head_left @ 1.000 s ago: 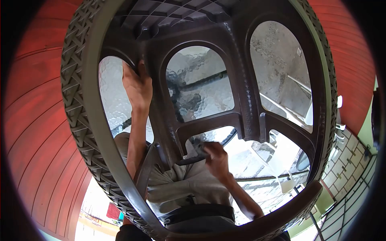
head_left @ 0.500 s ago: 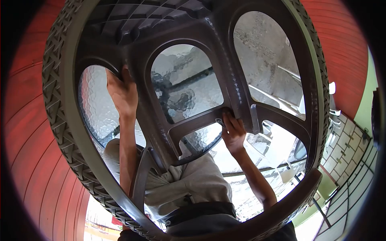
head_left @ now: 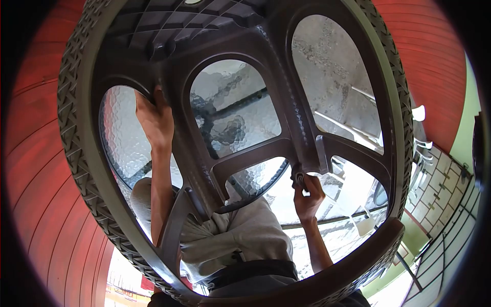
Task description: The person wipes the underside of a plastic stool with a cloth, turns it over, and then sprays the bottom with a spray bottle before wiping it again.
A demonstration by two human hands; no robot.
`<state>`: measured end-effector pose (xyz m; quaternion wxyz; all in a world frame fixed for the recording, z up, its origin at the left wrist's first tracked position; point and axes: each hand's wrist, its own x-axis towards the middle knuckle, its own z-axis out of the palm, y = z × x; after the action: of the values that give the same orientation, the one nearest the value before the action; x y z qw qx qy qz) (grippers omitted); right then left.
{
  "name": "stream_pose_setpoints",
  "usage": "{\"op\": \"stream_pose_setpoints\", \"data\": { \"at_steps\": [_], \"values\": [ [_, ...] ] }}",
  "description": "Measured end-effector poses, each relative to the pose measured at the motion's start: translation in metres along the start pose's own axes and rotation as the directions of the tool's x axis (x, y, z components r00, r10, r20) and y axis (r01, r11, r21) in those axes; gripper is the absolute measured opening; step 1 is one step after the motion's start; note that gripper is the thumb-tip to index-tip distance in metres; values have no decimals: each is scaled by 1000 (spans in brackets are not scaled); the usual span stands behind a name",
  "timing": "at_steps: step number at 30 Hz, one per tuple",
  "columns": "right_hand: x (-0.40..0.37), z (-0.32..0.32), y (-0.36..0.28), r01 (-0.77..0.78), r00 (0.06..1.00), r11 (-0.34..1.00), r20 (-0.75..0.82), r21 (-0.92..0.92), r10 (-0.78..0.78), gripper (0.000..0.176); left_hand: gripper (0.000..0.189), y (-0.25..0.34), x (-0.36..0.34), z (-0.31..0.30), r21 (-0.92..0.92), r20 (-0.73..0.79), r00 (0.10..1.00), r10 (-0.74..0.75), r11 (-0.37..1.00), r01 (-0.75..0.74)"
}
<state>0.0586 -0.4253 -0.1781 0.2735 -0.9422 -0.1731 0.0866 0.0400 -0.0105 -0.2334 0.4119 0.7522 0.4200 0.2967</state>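
Observation:
A dark brown plastic chair (head_left: 279, 87) with a woven-pattern outer edge fills the view, its ribbed underside at the top. My left hand (head_left: 156, 123) reaches through the side opening and grips the chair frame, fingers wrapped over its edge. Just below the end of a chair leg (head_left: 299, 128), my right hand (head_left: 308, 198) pinches a small dark piece (head_left: 297, 177) with a light ring-like mark. What this piece is I cannot tell.
Beneath the chair lies a textured glass tabletop (head_left: 240, 135). My grey-trousered legs (head_left: 235, 230) are below it. Red walls (head_left: 41, 179) curve along both sides. White chairs (head_left: 365, 225) and a tiled wall (head_left: 434, 189) stand to the right.
My right hand has moved down and slightly right, from the crossbar to below the leg end, with the small dark piece in its fingers. The chair has shifted slightly; my left hand keeps its grip.

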Motion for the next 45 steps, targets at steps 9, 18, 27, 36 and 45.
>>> {"op": "stream_pose_setpoints", "data": {
  "at_steps": [9, 18, 27, 36, 45],
  "values": [
    [75, 74, -47, 99, 978, 995, -185, -21, -101, 46, 32, 2, -2, 1, 17, -17, 1000, -18, 1000, 18],
    [-4, 136, -125, 86, 985, 940, 116, 330, -131, 54, 33, -6, -5, 6, 26, -15, 1000, 4, 1000, -4],
    [44, 110, -68, 15, 994, 984, -106, 175, 3, 41, 32, -6, -4, -2, 12, 12, 999, -34, 999, 34],
    [-1, 144, -130, 159, 974, 925, 99, 344, -204, 57, 30, -5, -4, 3, 35, -25, 999, -25, 999, 26],
    [83, 162, -162, 303, 902, 892, 201, 335, -381, 44, 24, -1, -1, 5, 35, -11, 1000, -14, 999, 14]
  ]
}}
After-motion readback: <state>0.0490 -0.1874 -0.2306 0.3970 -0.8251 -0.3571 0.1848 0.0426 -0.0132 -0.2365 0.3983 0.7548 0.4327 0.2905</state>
